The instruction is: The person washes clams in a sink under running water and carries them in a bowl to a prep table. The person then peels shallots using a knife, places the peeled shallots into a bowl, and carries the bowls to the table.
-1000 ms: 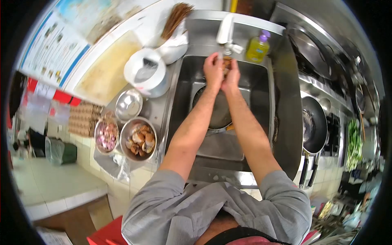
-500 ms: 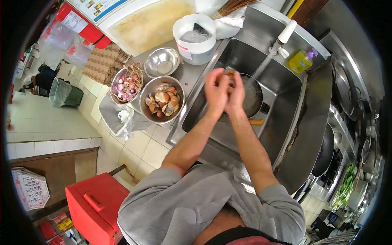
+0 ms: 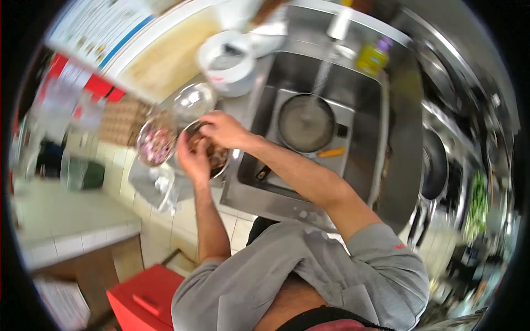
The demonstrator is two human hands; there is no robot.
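Observation:
Both hands are over a steel bowl (image 3: 222,172) of brown pieces (image 3: 217,157) left of the sink. My left hand (image 3: 194,160) is at the bowl's left side, its fingers curled and partly blurred. From the right, my right hand (image 3: 223,130) reaches over the bowl's back rim, fingertips bent down near a dark brown piece. What either hand grips is too blurred to tell. Water runs from the faucet (image 3: 339,25) into a round pan (image 3: 306,122) in the sink (image 3: 331,66).
A bowl of shallots (image 3: 156,144), an empty steel bowl (image 3: 195,101) and a white tub (image 3: 227,63) stand around the bowl. A yellow soap bottle (image 3: 373,57) is behind the sink. Inside it lies an orange handle (image 3: 331,151). A red bin (image 3: 144,298) stands lower left.
Both hands have moved left, from over the sink to the bowl of brown pieces. The pan under the running water is now fully uncovered. The view has shifted.

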